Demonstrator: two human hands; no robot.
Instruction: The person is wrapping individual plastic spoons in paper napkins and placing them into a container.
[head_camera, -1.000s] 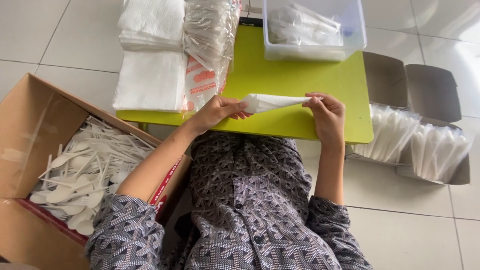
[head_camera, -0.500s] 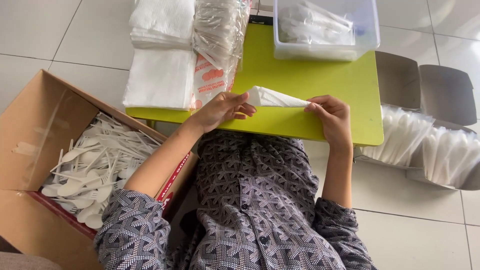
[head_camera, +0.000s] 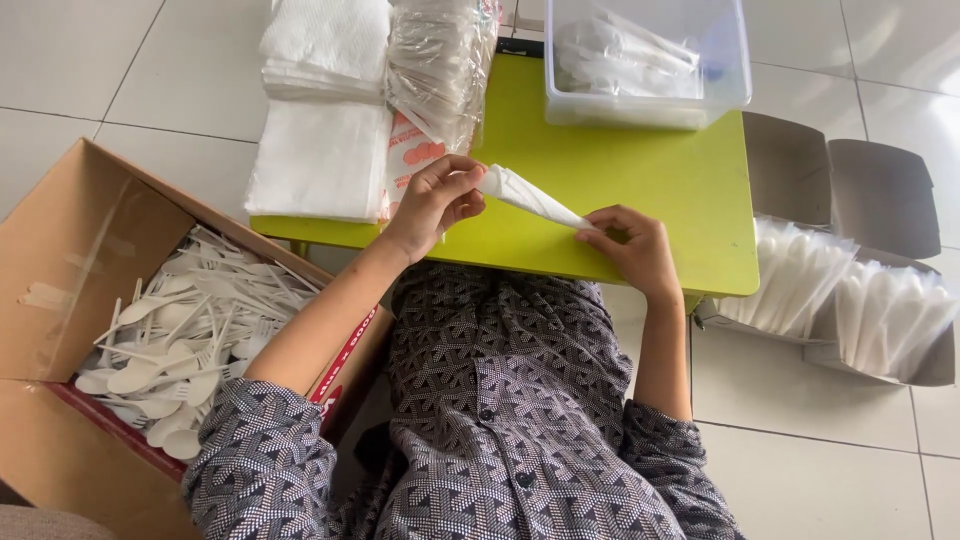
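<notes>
Napkin roll (head_camera: 530, 197), white and tapered, was held just above the lime-green surface (head_camera: 640, 200), slanting from upper left down to lower right. The left hand (head_camera: 432, 203) pinched its upper end, grip closed with thumb and fingertips folded around the paper; the right hand (head_camera: 630, 243) closed its grip on the lower, narrower end. Whether cutlery lay inside the roll could not be told. To finish such a roll neatly, judgement suggests keeping both pinches firm and tension even, so the wrap would not loosen or flare at the left end. Beside the left hand lay a flat stack of white napkins (head_camera: 320, 160) and a bundle of clear sleeves (head_camera: 440, 70), both within reach. A clear plastic bin (head_camera: 645, 60) at the far edge held wrapped pieces. On the floor, a cardboard box (head_camera: 60, 290) at the left contained loose white spoons and forks (head_camera: 190, 340); an open box (head_camera: 880, 190) at the right held white packets (head_camera: 850, 310) standing in rows.
</notes>
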